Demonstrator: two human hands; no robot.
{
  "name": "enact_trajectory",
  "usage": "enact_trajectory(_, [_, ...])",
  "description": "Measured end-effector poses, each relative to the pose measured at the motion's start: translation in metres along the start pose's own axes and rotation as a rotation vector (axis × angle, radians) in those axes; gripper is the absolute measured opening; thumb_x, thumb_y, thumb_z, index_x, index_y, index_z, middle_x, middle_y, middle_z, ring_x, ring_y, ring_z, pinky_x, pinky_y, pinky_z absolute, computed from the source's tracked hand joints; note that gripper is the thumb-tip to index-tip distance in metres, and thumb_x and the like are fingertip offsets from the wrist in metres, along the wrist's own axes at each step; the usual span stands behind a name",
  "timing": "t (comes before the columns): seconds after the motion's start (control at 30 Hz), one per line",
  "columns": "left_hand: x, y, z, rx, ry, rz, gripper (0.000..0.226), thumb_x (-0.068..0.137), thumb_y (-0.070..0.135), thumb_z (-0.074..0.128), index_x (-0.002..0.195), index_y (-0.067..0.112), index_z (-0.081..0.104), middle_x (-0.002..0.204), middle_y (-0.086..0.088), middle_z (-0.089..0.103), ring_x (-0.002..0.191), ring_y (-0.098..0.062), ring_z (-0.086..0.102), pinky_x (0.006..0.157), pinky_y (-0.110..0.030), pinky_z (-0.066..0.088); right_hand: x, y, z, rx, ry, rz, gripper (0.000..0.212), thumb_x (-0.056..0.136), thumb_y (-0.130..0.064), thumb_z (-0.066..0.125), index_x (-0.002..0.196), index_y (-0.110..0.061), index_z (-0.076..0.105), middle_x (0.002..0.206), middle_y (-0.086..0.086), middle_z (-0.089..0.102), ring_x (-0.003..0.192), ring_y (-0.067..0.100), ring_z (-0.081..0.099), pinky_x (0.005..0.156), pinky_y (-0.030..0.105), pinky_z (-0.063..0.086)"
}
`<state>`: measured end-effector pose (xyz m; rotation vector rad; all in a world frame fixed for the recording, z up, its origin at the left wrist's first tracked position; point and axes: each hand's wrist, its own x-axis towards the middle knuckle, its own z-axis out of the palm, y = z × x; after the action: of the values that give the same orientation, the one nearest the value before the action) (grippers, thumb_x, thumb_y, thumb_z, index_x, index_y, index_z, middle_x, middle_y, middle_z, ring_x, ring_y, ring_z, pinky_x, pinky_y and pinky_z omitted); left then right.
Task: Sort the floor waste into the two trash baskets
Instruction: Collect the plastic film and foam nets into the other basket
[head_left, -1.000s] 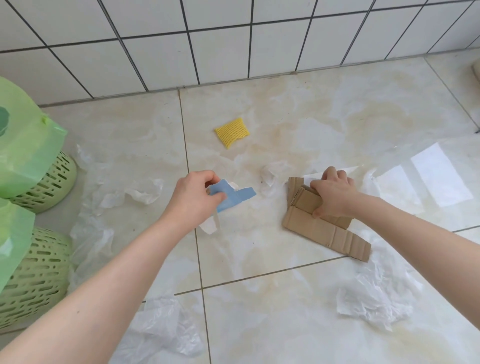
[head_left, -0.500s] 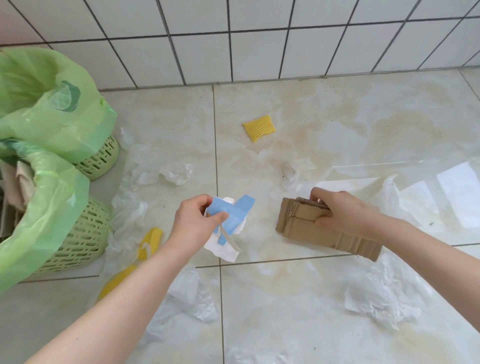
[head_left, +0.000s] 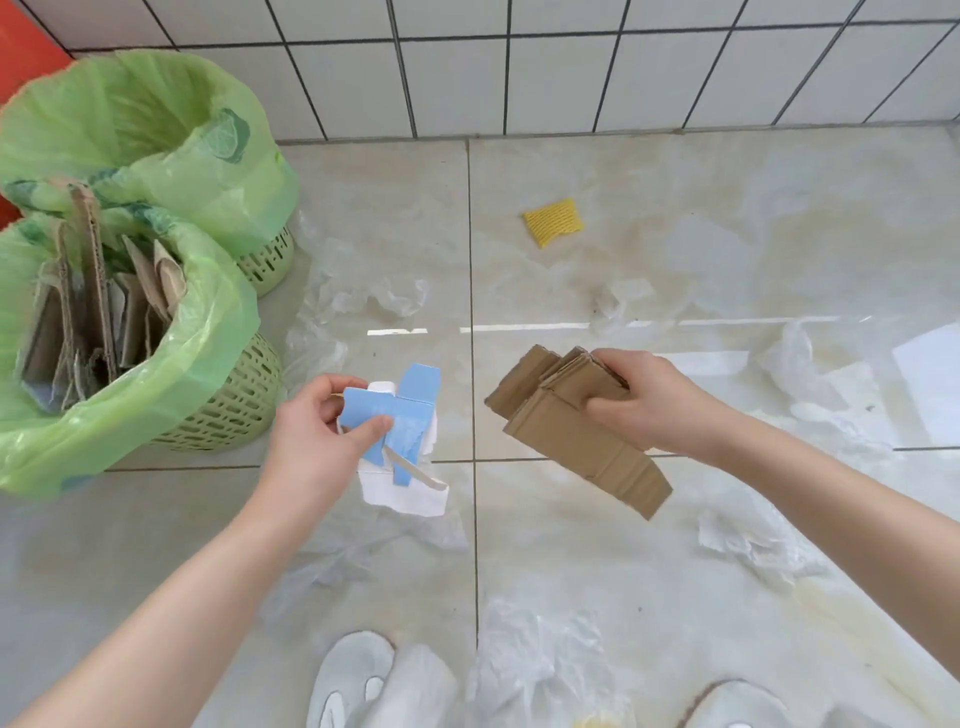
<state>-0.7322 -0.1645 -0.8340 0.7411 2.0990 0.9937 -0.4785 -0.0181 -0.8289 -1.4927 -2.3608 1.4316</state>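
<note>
My left hand (head_left: 311, 431) pinches a flattened blue and white carton (head_left: 402, 441) above the floor, just right of the near basket. My right hand (head_left: 660, 405) grips a stack of brown cardboard pieces (head_left: 566, 431), lifted off the tiles. Two green baskets lined with green bags stand at the left: the near basket (head_left: 234, 400) holds several upright cardboard pieces, the far basket (head_left: 260, 260) shows only its bag inside.
A yellow foam net (head_left: 553, 222) lies on the tiles by the wall. Clear plastic bags (head_left: 384, 301) and crumpled white paper (head_left: 753, 545) are scattered over the floor. My white slippers (head_left: 358, 680) show at the bottom edge. A tiled wall runs along the back.
Both hands have lifted their loads off the floor and come toward me. The view has swung left and down, bringing both baskets and my slippers into sight.
</note>
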Motion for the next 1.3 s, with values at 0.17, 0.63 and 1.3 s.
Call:
enact_trajectory(0.17, [-0.019, 0.010, -0.035, -0.015, 0.066, 0.058, 0.034, 0.078, 0.002, 0.071, 0.079, 0.036, 0.065, 0.069, 0.014, 0.069, 0.061, -0.003, 0.057, 0.059, -0.015, 0.045, -0.013, -0.046, 0.011, -0.078, -0.037, -0.101, 0.005, 0.078, -0.010, 0.056, 0.078, -0.005, 0.055, 0.072, 0.003, 0.052, 0.066, 0.017, 0.047, 0.058, 0.029, 0.036])
enact_trajectory(0.63, [-0.032, 0.042, -0.172, -0.230, 0.618, 0.307, 0.023, 0.081, 0.009, 0.068, 0.076, 0.031, 0.064, 0.064, 0.012, 0.063, 0.059, -0.005, 0.052, 0.057, -0.021, 0.044, -0.005, -0.228, 0.018, 0.320, -0.049, -0.276, 0.027, 0.081, -0.003, 0.064, 0.100, -0.021, 0.062, 0.092, 0.005, 0.071, 0.078, 0.012, 0.069, 0.068, 0.042, 0.060])
enact_trajectory(1.3, [0.089, -0.018, -0.213, 0.579, 0.319, 0.051, 0.015, 0.082, 0.002, 0.057, 0.095, 0.006, 0.052, 0.101, -0.013, 0.053, 0.095, -0.033, 0.052, 0.073, -0.035, 0.039, 0.088, -0.336, 0.143, 0.155, 0.265, -0.292, 0.026, 0.079, -0.023, 0.057, 0.100, -0.011, 0.048, 0.084, 0.008, 0.060, 0.073, 0.032, 0.067, 0.061, 0.043, 0.059])
